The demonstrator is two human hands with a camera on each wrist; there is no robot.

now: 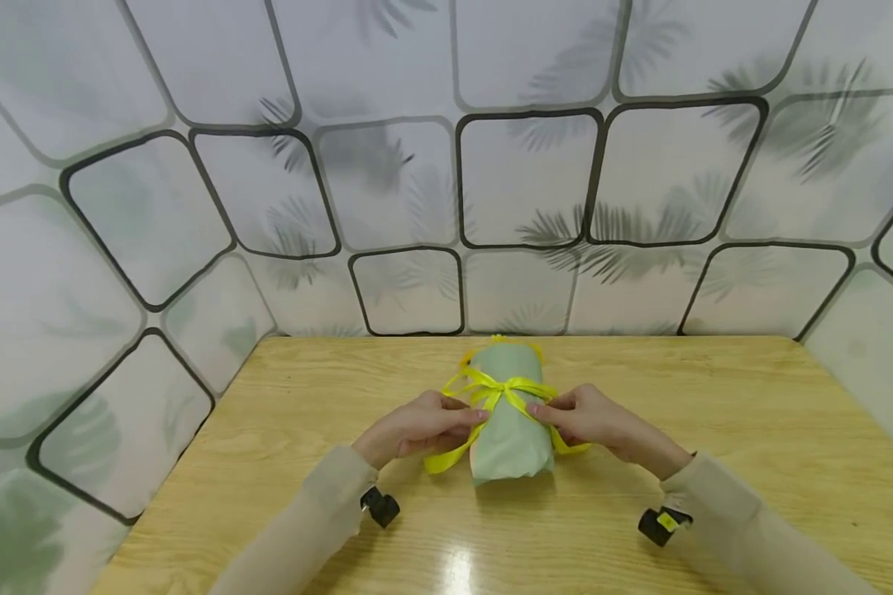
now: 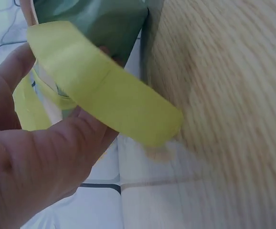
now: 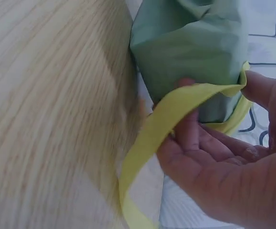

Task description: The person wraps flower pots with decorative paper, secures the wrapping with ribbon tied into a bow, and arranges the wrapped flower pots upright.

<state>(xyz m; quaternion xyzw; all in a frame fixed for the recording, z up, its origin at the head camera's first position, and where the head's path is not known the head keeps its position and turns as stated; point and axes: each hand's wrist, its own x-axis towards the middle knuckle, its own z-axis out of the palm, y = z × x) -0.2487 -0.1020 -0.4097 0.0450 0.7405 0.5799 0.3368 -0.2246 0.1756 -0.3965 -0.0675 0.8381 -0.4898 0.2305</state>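
Observation:
A pale green wrapped package (image 1: 517, 446), roughly cylindrical, lies on the wooden table with a yellow ribbon (image 1: 503, 387) tied round it in a bow. My left hand (image 1: 427, 426) grips its left side, thumb on top by a ribbon tail and fingers along the side. From the right, my right hand (image 1: 591, 417) holds it the same way, the thumb tip at the other tail. In the left wrist view a broad ribbon tail (image 2: 100, 90) crosses in front of the fingers. The right wrist view shows a tail (image 3: 162, 114) hanging over the fingers, below the package's folded end (image 3: 190, 52).
The light wood table (image 1: 327, 372) reaches back to a patterned wall covering (image 1: 521, 182) with dark rounded outlines and leaf prints. A small black camera sits at the left wrist (image 1: 379, 506) and another at the right wrist (image 1: 662, 525).

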